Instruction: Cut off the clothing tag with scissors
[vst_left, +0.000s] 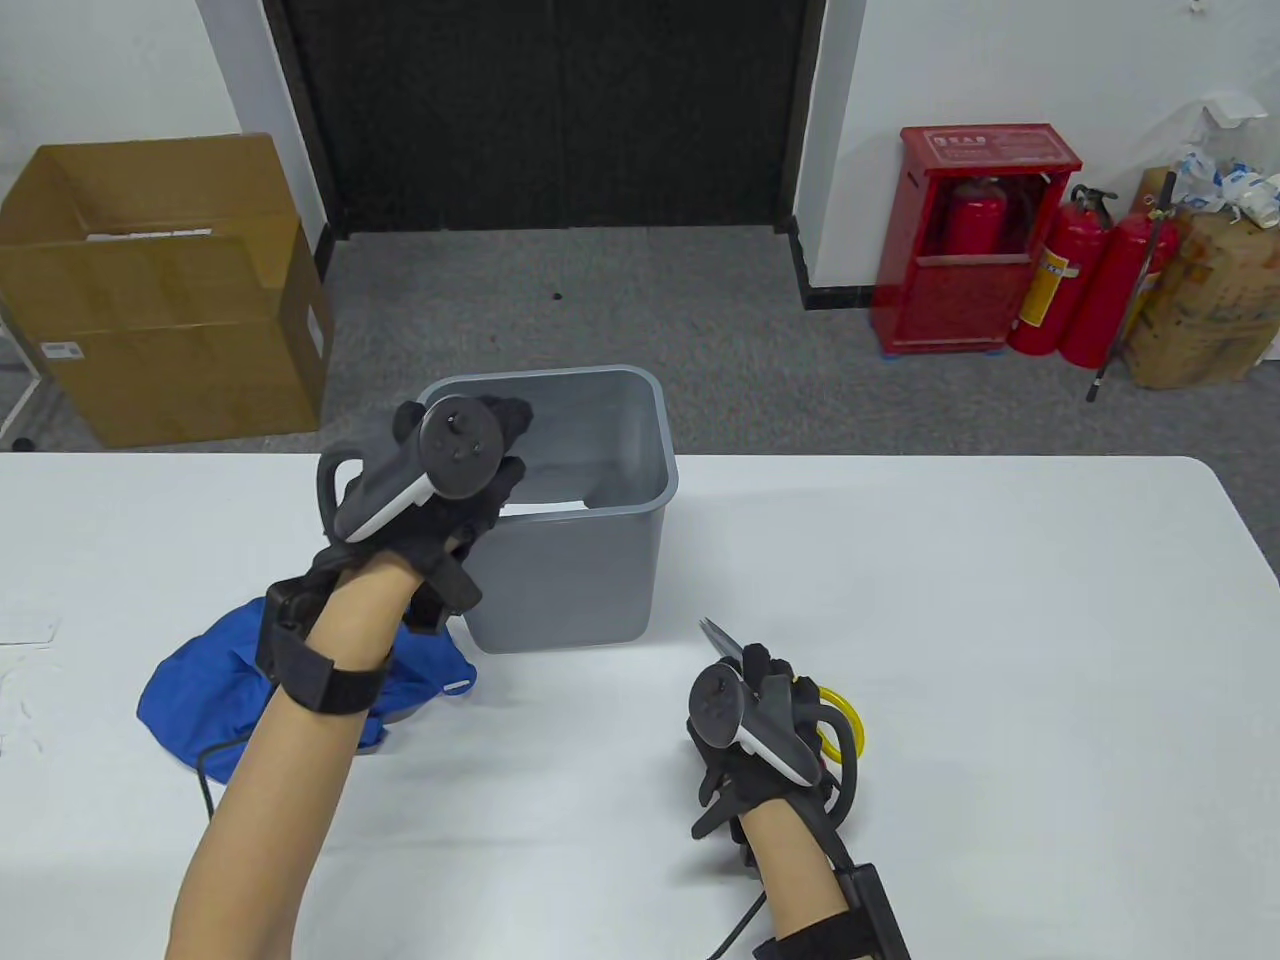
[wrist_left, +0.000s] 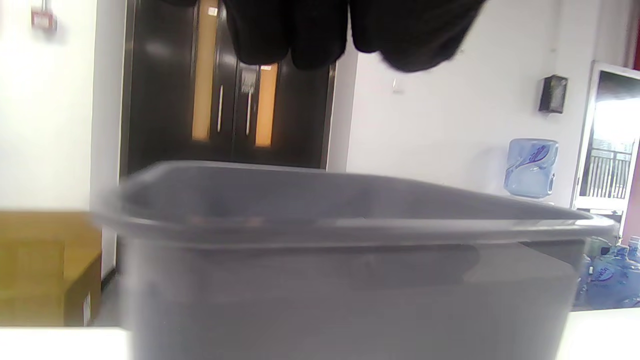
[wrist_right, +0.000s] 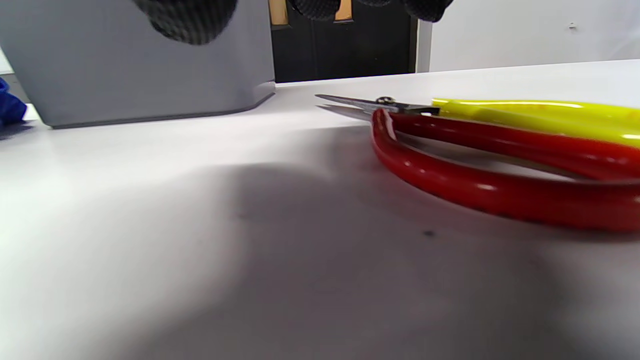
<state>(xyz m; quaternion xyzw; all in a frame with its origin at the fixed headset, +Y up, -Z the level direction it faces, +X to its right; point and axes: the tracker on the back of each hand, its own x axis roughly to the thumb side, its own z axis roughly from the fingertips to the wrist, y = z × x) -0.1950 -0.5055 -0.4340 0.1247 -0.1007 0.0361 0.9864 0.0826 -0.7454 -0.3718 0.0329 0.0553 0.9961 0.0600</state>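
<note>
While the table view hides them, the right wrist view shows the scissors (wrist_right: 500, 150) lying flat near the bin (wrist_right: 140, 60), red and yellow loops. Right hand (vst_left: 760, 730) released above them; left hand (vst_left: 440, 480) over the bin, grip indeterminate.

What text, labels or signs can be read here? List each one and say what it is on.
None can be quoted.
Red cabinet: white characters along the top, too small to read.
Cardboard box: white label with a barcode, print too small.
Extinguisher: yellow label, illegible.
Water bottle: blue logo, blurred.
Door: notice, blurred.
Bin, scissors and blue garment: no text visible.
</note>
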